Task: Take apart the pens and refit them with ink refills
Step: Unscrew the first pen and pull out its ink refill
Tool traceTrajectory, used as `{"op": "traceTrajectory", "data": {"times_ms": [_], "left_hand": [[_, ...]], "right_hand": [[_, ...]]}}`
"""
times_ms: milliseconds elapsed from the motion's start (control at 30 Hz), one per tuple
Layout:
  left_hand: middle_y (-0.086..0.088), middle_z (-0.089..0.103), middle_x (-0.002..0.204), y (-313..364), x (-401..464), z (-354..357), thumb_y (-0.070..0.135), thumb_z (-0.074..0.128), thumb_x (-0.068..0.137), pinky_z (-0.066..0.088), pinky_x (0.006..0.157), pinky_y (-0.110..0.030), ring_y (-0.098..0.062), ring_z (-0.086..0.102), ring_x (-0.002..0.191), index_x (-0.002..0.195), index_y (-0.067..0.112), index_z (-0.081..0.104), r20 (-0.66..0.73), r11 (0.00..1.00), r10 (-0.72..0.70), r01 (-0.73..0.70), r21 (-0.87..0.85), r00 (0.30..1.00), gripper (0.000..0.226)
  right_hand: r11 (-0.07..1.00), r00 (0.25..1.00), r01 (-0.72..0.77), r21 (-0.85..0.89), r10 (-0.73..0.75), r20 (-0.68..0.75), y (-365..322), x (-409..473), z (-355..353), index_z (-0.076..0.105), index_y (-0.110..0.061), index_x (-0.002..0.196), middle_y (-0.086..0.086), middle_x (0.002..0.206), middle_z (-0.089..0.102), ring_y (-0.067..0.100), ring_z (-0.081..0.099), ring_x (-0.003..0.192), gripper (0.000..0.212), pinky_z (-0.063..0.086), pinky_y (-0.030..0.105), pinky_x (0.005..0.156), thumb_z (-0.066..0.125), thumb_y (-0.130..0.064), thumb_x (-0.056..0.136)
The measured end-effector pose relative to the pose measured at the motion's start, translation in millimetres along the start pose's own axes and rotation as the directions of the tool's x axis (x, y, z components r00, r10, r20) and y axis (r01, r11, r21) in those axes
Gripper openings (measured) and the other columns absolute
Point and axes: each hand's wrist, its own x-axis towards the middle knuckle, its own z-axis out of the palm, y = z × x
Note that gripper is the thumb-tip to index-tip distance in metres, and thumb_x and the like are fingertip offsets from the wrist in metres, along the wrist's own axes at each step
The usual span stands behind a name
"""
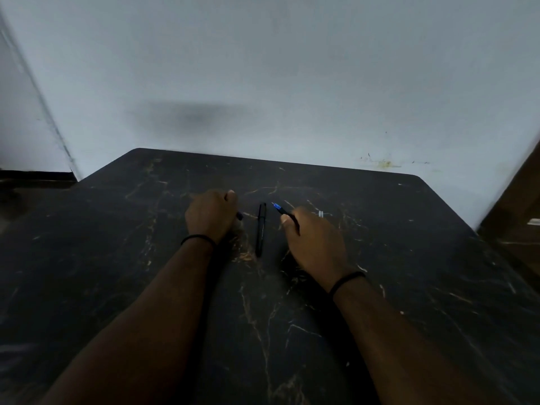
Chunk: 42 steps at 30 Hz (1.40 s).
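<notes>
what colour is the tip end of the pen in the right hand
Blue, on the pen held by the right hand; head view.

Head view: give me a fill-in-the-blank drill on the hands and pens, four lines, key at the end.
1. The pen with the blue tip is held by the ____ hand.
2. The capped black pen lies on the table ____ the two hands.
3. The left hand is closed into a ____ around a small dark piece.
4. Each wrist wears a thin ____ band.

Missing words: right; between; fist; black
</notes>
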Motion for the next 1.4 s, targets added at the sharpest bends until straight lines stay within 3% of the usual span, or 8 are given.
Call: {"op": "traceTrajectory", "data": {"times_ms": [333,500,633,733,867,1000,1267,1400], "left_hand": [[-0.021,0.062,0.108,-8,6,7,0.04,0.048,0.087,0.051,0.09,-0.047,-0.038,0.059,0.102,0.099,0.004,0.065,0.048,0.97,-0.075,0.061,0.234,0.996,0.042],[-0.006,0.056,0.099,15,-6,1,0.038,0.052,0.093,0.045,0.074,-0.031,-0.023,0.055,0.091,0.092,0.016,0.054,-0.231,0.987,0.056,-0.089,-0.134,0.971,0.023],[0.001,0.07,0.089,44,-26,0,0.039,0.056,0.096,0.054,0.069,-0.026,-0.013,0.066,0.081,0.096,0.019,0.069,-0.177,0.781,0.17,-0.242,-0.575,0.969,0.023],[-0.009,0.075,0.1,57,-34,1,0.032,0.05,0.1,0.057,0.076,-0.027,-0.018,0.071,0.09,0.105,0.01,0.071,0.169,0.476,0.226,0.043,-0.879,0.959,0.031],[-0.022,0.067,0.118,54,-39,1,0.018,0.041,0.103,0.054,0.074,-0.027,-0.024,0.068,0.098,0.116,-0.001,0.062,0.399,0.189,0.424,0.351,-0.917,0.813,0.032],[-0.016,0.072,0.11,52,-38,-2,0.014,0.042,0.1,0.048,0.06,-0.025,-0.01,0.055,0.056,0.111,0.0,0.063,0.422,0.141,0.476,0.407,-0.903,0.772,0.028],[-0.014,0.073,0.086,55,-39,0,0.011,0.048,0.097,0.05,0.046,-0.026,-0.024,0.062,0.069,0.08,0.01,0.071,0.343,0.049,0.402,0.354,-0.934,0.849,0.028],[-0.013,0.073,0.078,59,-40,4,0.006,0.052,0.095,0.058,0.066,-0.029,-0.022,0.072,0.085,0.081,0.003,0.068,0.321,-0.009,0.363,0.347,-0.938,0.875,0.022]], "right_hand": [[0.997,1.0,-0.018,0.081,0.019,-0.01,3,-1,-2,0.053,-0.021,0.089,-0.006,0.068,0.052,0.007,0.05,0.061,0.028,0.031,0.027,0.052,0.041,-0.041,0.103],[0.951,0.997,-0.066,0.302,0.074,-0.017,3,5,-1,0.058,-0.019,0.098,-0.004,0.077,0.053,0.015,0.052,0.068,0.019,0.034,0.03,0.06,0.043,-0.027,0.104],[0.856,0.992,-0.091,0.509,0.125,-0.032,-1,6,-6,0.063,-0.026,0.12,-0.004,0.075,0.06,0.003,0.053,0.062,0.027,0.034,0.024,0.058,0.04,-0.029,0.106],[0.729,0.98,-0.184,0.659,0.187,0.067,-4,6,-8,0.065,-0.016,0.095,-0.006,0.062,0.059,-0.001,0.047,0.045,0.031,0.033,0.025,0.055,0.041,-0.031,0.106],[0.434,0.923,-0.375,0.819,0.089,0.376,-7,0,-11,0.062,-0.016,0.084,-0.004,0.059,0.049,0.001,0.032,0.037,0.034,0.024,0.016,0.037,0.043,-0.034,0.106],[0.24,0.884,-0.458,0.856,0.016,0.468,-7,1,-13,0.061,-0.013,0.086,-0.005,0.055,0.046,0.002,0.026,0.038,0.032,0.017,0.012,0.035,0.045,-0.032,0.106],[0.408,0.952,-0.304,0.861,0.088,0.295,-15,-3,-7,0.061,-0.017,0.077,-0.002,0.053,0.047,0.003,0.031,0.036,0.029,0.025,0.015,0.035,0.053,-0.027,0.103],[0.598,0.987,-0.133,0.79,0.155,0.048,-17,-3,-3,0.064,-0.024,0.071,-0.005,0.055,0.053,0.004,0.045,0.049,0.026,0.038,0.017,0.051,0.063,-0.018,0.097]]}}
